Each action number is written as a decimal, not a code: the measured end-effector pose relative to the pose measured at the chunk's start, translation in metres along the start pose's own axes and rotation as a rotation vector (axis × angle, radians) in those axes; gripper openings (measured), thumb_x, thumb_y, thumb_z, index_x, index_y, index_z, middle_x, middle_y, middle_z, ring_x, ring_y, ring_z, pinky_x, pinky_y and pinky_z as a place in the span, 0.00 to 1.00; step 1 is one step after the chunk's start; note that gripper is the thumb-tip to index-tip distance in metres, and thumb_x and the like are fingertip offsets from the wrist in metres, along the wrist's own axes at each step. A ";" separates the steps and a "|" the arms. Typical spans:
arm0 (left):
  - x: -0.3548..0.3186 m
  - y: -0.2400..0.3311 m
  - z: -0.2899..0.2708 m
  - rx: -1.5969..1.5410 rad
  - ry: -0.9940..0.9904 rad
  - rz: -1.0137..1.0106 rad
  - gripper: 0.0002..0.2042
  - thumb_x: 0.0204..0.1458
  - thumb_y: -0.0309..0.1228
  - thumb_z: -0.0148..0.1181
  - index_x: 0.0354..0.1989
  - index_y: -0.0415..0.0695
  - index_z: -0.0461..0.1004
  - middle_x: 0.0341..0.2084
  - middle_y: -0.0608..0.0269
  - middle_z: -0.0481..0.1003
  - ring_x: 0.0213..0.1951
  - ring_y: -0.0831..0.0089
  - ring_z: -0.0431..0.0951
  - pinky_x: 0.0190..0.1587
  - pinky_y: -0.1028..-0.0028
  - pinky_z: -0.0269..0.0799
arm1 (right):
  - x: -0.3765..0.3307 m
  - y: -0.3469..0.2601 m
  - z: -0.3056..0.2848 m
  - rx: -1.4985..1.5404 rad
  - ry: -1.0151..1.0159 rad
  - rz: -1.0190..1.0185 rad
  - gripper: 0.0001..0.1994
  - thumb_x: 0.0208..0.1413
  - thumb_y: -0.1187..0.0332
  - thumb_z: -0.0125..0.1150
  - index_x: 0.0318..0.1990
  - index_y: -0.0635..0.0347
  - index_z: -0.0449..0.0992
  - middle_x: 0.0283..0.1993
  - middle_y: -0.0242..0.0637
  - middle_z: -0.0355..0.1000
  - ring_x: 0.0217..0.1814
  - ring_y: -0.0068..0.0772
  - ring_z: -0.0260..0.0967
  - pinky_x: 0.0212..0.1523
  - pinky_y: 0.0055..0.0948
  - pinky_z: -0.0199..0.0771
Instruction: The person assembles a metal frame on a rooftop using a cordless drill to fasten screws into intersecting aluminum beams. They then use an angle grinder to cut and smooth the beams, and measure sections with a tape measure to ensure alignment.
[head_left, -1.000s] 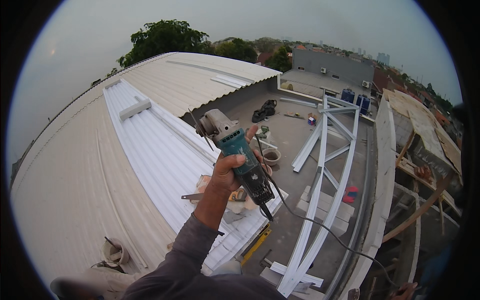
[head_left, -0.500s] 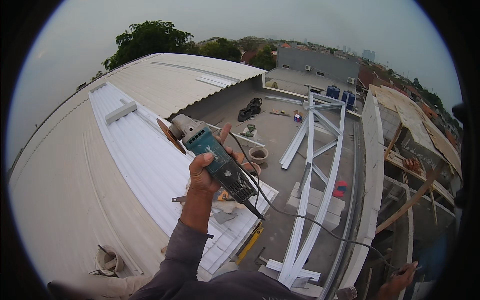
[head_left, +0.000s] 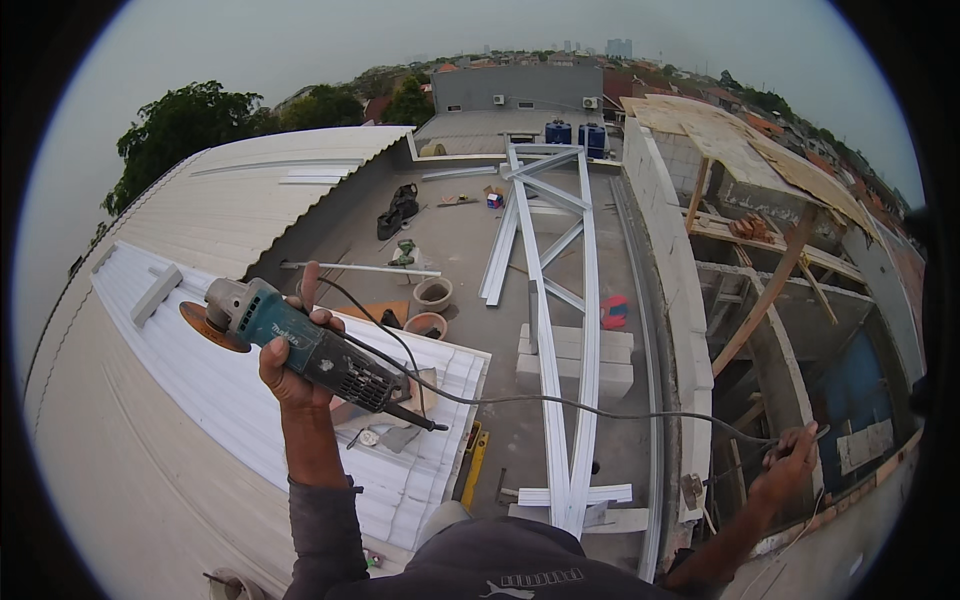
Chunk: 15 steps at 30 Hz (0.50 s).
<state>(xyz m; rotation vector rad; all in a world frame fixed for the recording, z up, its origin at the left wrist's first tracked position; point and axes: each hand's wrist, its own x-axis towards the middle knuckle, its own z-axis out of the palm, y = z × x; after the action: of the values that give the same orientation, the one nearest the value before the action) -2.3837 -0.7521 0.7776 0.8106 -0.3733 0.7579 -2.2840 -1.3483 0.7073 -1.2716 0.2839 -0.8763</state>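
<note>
My left hand grips a teal and grey angle grinder around its body, its index finger raised on the far side. The grinder is held up over the white roofing sheets, tilted, with its brown disc at the upper left. From its rear end the black power cord loops back and stretches across to the right. Out by the right-hand wall, my right hand is closed around the far part of this cord. A short end pokes out past its fingers.
A silver metal truss lies across the grey floor beside pale blocks. Buckets, a yellow spirit level and a green power tool are nearby. Past the block wall, a lower, unfinished structure drops away.
The view has swung to the right. My right hand and forearm show more fully, and the cord hangs less slack between my hands. The grinder stays in my left hand, tipped nearer level.
</note>
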 end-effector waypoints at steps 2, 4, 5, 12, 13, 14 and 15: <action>0.000 0.000 0.000 0.018 -0.007 -0.003 0.31 0.37 0.36 0.72 0.53 0.40 0.74 0.75 0.38 0.52 0.48 0.61 0.85 0.56 0.59 0.83 | -0.001 0.000 -0.003 0.014 0.001 -0.015 0.24 0.72 0.50 0.54 0.25 0.51 0.61 0.23 0.24 0.57 0.18 0.14 0.45 0.18 0.20 0.47; 0.000 0.000 -0.002 0.008 0.004 -0.004 0.31 0.35 0.36 0.73 0.53 0.39 0.75 0.75 0.38 0.52 0.48 0.60 0.85 0.56 0.59 0.83 | -0.002 -0.002 -0.004 0.041 0.010 -0.014 0.24 0.71 0.49 0.54 0.25 0.50 0.60 0.23 0.25 0.57 0.18 0.14 0.45 0.17 0.21 0.47; -0.001 0.000 -0.003 -0.005 -0.005 -0.004 0.32 0.36 0.36 0.73 0.53 0.38 0.74 0.76 0.37 0.50 0.48 0.60 0.85 0.55 0.58 0.83 | -0.002 -0.003 -0.004 0.038 0.013 -0.005 0.24 0.71 0.49 0.54 0.25 0.50 0.60 0.24 0.24 0.57 0.18 0.14 0.45 0.17 0.21 0.47; -0.006 -0.002 -0.014 -0.036 0.031 0.001 0.32 0.36 0.35 0.73 0.53 0.36 0.73 0.76 0.37 0.51 0.47 0.60 0.86 0.56 0.58 0.83 | -0.003 -0.013 -0.005 -0.002 0.038 0.018 0.24 0.72 0.50 0.53 0.24 0.49 0.60 0.23 0.24 0.56 0.18 0.14 0.44 0.18 0.20 0.46; -0.008 -0.004 -0.017 -0.039 0.049 -0.001 0.32 0.35 0.35 0.73 0.53 0.37 0.74 0.75 0.37 0.52 0.47 0.60 0.86 0.55 0.58 0.84 | -0.004 -0.013 -0.006 -0.020 0.034 0.004 0.24 0.72 0.50 0.53 0.24 0.49 0.60 0.23 0.24 0.56 0.18 0.14 0.43 0.18 0.20 0.46; -0.011 -0.005 -0.019 -0.040 0.069 0.000 0.32 0.34 0.35 0.73 0.53 0.37 0.75 0.74 0.37 0.54 0.48 0.61 0.86 0.54 0.58 0.84 | -0.005 -0.015 -0.005 -0.037 0.030 0.018 0.24 0.72 0.50 0.53 0.24 0.49 0.60 0.23 0.24 0.56 0.18 0.14 0.44 0.18 0.20 0.46; -0.016 -0.006 -0.022 -0.044 0.079 -0.004 0.32 0.34 0.34 0.73 0.53 0.37 0.75 0.74 0.37 0.54 0.47 0.60 0.86 0.54 0.58 0.84 | -0.008 -0.014 -0.006 -0.055 0.031 0.020 0.24 0.72 0.50 0.52 0.24 0.49 0.60 0.23 0.24 0.56 0.18 0.13 0.44 0.18 0.20 0.46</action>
<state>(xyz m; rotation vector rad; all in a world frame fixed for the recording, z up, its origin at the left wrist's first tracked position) -2.3895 -0.7449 0.7513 0.7371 -0.3164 0.7737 -2.2988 -1.3474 0.7161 -1.3050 0.3474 -0.8767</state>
